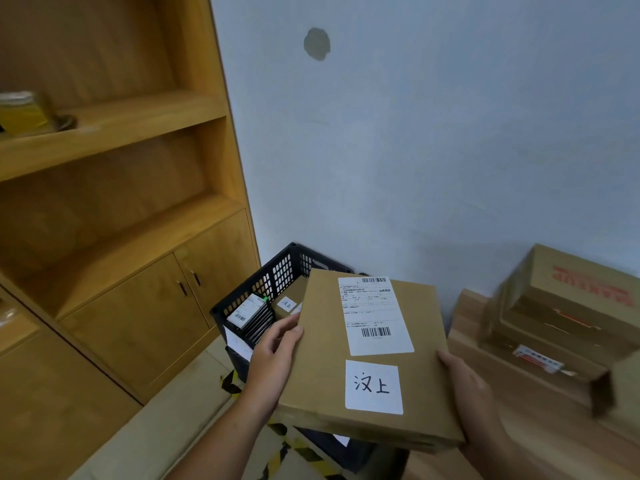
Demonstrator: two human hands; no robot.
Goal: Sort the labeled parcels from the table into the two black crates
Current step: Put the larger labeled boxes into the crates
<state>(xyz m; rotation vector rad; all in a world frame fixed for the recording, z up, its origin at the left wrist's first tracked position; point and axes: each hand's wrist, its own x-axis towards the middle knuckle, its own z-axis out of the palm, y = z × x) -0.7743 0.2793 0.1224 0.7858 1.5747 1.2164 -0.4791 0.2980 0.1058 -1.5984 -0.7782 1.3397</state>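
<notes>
Head-cam view. A tall honey-coloured wooden shelf unit w/ cupboard doors fills the left. At right, a pale wooden table carries a stack of brown cardboard boxes near its far edge. Btwn them sits a black perforated plastic crate, already part filled. A flat brown cardboard parcel is held in the air over the crate's near-right corner, hiding most of the opening. The left hand grips its left edge, thumb on top, fingers curled under. The right hand clasps the near-right edge, fingers hidden beneath. Its white handwritten label seems to match a small box inside. Risk: w/ the opening hidden, the parcel may catch the rim or land askew on the upright packs & tip out.
</notes>
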